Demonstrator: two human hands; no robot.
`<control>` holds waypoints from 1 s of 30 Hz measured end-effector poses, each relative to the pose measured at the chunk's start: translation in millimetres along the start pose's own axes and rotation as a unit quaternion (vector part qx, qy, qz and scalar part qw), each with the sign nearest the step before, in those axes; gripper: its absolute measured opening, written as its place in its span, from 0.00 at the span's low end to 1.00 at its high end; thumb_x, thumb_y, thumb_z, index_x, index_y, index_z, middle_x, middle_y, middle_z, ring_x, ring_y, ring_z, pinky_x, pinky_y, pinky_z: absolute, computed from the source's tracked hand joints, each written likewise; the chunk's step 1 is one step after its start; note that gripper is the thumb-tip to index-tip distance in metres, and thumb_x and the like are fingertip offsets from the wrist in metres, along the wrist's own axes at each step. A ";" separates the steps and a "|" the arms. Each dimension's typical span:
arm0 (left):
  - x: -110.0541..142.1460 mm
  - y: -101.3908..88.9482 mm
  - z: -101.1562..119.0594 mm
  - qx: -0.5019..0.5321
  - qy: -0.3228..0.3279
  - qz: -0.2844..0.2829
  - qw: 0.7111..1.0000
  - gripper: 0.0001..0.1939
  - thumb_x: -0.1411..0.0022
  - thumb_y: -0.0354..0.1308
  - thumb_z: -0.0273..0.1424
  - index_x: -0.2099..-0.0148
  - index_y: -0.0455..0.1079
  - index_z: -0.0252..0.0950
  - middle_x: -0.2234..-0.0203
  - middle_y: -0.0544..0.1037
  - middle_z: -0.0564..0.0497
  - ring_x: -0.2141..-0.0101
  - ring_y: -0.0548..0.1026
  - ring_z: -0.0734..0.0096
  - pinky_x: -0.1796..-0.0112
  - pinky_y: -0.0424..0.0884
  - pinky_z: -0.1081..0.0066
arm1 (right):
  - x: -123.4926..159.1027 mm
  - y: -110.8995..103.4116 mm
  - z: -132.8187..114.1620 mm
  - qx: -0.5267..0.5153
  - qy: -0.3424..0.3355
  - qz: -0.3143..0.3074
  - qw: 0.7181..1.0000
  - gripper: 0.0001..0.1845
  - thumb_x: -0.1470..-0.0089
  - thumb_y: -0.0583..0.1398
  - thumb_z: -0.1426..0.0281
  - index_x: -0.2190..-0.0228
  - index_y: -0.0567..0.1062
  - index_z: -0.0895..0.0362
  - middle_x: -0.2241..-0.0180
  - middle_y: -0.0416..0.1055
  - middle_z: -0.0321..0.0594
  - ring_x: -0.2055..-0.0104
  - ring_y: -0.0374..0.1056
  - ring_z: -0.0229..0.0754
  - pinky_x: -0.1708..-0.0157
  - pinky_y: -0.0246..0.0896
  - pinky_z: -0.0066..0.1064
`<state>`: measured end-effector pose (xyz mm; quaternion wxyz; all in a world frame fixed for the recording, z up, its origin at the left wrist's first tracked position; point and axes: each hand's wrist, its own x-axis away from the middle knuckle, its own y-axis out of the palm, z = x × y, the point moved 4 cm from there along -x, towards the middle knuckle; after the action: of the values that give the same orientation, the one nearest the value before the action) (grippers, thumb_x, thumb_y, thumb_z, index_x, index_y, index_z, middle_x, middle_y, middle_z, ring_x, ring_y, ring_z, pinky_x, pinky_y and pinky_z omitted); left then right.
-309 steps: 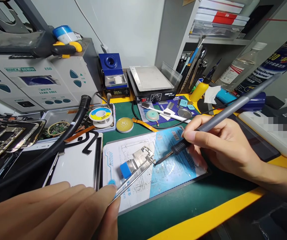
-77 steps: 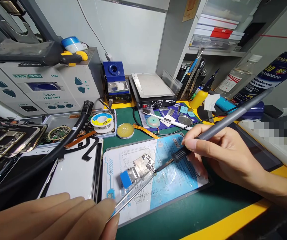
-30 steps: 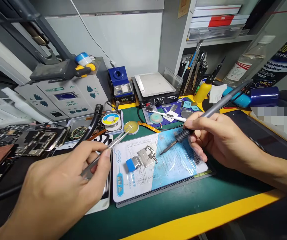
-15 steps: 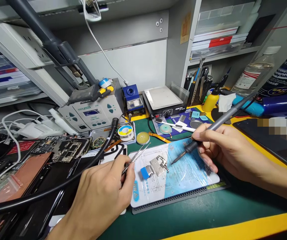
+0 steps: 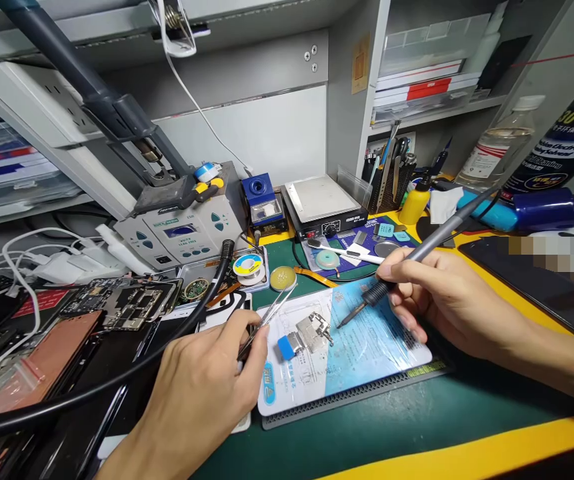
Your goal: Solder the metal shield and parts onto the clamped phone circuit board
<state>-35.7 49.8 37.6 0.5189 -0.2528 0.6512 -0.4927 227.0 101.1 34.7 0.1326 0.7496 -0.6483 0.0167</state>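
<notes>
- My left hand [image 5: 201,393] pinches steel tweezers [image 5: 269,320], narrow grip, tips pointing up, over the mat's edge
- My right hand [image 5: 447,300] grips a soldering iron [image 5: 379,291] like a pen, black ribbed handle, grey barrel
- Iron's thin dark tip sits just beside the metal shield [image 5: 314,332], touching it or not, I can't tell
- Shield is shiny, crinkled metal, lying flat on the repair mat [image 5: 367,363], a blue block [image 5: 287,347] at its end
- Mat is glossy, blue and white, printed with outlines, small writing unreadable
- Behind: solder spool [image 5: 247,265], yellow-topped round tin [image 5: 283,278], hot air station [image 5: 181,233] marked "QUICK"
</notes>
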 end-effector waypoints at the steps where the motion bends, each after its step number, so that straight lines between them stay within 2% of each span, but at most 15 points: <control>1: -0.2 0.6 -0.2 0.004 -0.002 -0.004 1.000 0.02 0.31 0.56 0.35 0.58 0.68 0.43 0.81 0.71 0.63 0.82 0.73 0.71 0.79 0.61 0.68 | 0.0 -0.2 -0.1 -0.001 -0.002 0.000 1.000 0.12 0.49 0.65 0.67 0.80 0.71 0.56 0.88 0.67 0.33 0.90 0.60 0.34 0.91 0.55 0.22; 9: -1.4 -3.1 -2.5 0.018 0.008 0.005 1.000 0.04 0.32 0.57 0.35 0.56 0.69 0.42 0.77 0.72 0.59 0.78 0.72 0.72 0.77 0.60 0.68 | 0.3 -1.0 0.5 0.000 0.005 0.000 1.000 0.14 0.48 0.65 0.66 0.80 0.70 0.56 0.87 0.67 0.33 0.90 0.61 0.34 0.91 0.56 0.22; 13: -0.3 -18.2 3.3 0.043 0.038 0.064 0.996 0.05 0.34 0.59 0.30 0.56 0.67 0.38 0.67 0.73 0.51 0.66 0.73 0.67 0.65 0.66 0.67 | -0.1 -0.5 0.7 0.002 0.002 0.004 1.000 0.13 0.50 0.66 0.66 0.80 0.70 0.56 0.87 0.67 0.33 0.90 0.61 0.34 0.91 0.55 0.22; 16: 0.8 -21.1 16.5 0.095 0.083 0.034 0.991 0.10 0.37 0.61 0.28 0.52 0.68 0.36 0.62 0.72 0.48 0.61 0.71 0.65 0.59 0.67 0.65 | -0.7 -0.5 1.2 -0.001 -0.001 0.007 1.000 0.12 0.51 0.66 0.68 0.80 0.70 0.56 0.86 0.68 0.33 0.91 0.61 0.34 0.92 0.55 0.22; 20: 1.5 -15.9 28.1 0.101 0.103 0.018 0.989 0.12 0.38 0.62 0.28 0.52 0.69 0.35 0.62 0.71 0.46 0.61 0.68 0.62 0.60 0.66 0.61 | -0.8 -1.7 0.9 0.002 -0.001 0.013 1.000 0.11 0.50 0.65 0.67 0.79 0.71 0.57 0.86 0.68 0.33 0.91 0.61 0.34 0.92 0.55 0.22; 24: 0.2 -7.9 28.1 0.119 0.108 0.012 0.987 0.11 0.38 0.61 0.23 0.53 0.69 0.35 0.63 0.71 0.47 0.63 0.66 0.63 0.61 0.64 0.61 | -0.1 -2.2 -0.1 0.006 0.001 0.014 1.000 0.09 0.49 0.64 0.67 0.77 0.72 0.57 0.87 0.69 0.33 0.91 0.61 0.34 0.91 0.55 0.21; 30: 6.0 -5.9 24.2 0.126 0.104 0.043 0.986 0.10 0.37 0.60 0.23 0.54 0.69 0.35 0.65 0.71 0.48 0.62 0.67 0.64 0.59 0.65 0.61 | -1.5 -3.0 0.5 0.011 0.008 0.022 1.000 0.10 0.50 0.64 0.67 0.79 0.72 0.56 0.88 0.69 0.36 0.92 0.61 0.35 0.91 0.55 0.22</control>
<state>-16.4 33.2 41.0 0.4968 -0.1040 0.6448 -0.5715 229.6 102.8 33.3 0.1291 0.7364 -0.6633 0.0328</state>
